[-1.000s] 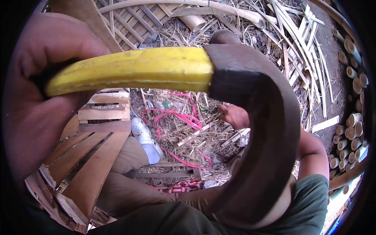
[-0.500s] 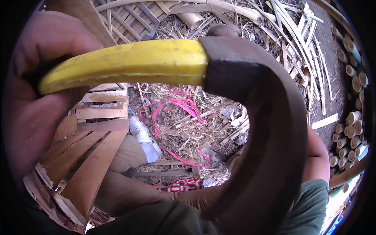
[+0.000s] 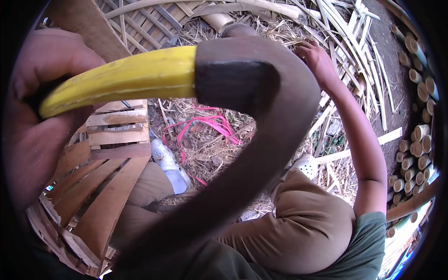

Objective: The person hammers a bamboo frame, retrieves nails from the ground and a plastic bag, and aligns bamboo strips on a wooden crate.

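Close to the camera, my left hand (image 3: 60,74) is wrapped round the yellow handle of a sickle (image 3: 126,77). Its dark blade curves to the right and then back down across the middle of the view, hiding part of the ground and of my legs. On the right, my arm stretches forward. My right hand (image 3: 319,63) is at the loose bamboo strips (image 3: 357,46) and straw, just beyond the blade's bend. Its fingers are curled downward, and what lies under them is hard to make out.
A slatted wooden structure (image 3: 119,135) stands at the left beside my leg. Pink ribbon (image 3: 205,126) lies on the straw-covered ground. Woven bamboo lattice (image 3: 144,28) is at the back left. Cut bamboo poles (image 3: 422,135) are stacked along the right edge. White clogs (image 3: 165,161) are on my feet.
The sickle has shifted left and its blade has swung lower left. My right arm has stretched forward, bringing the hand into view at the strips. My right leg and clog now show.
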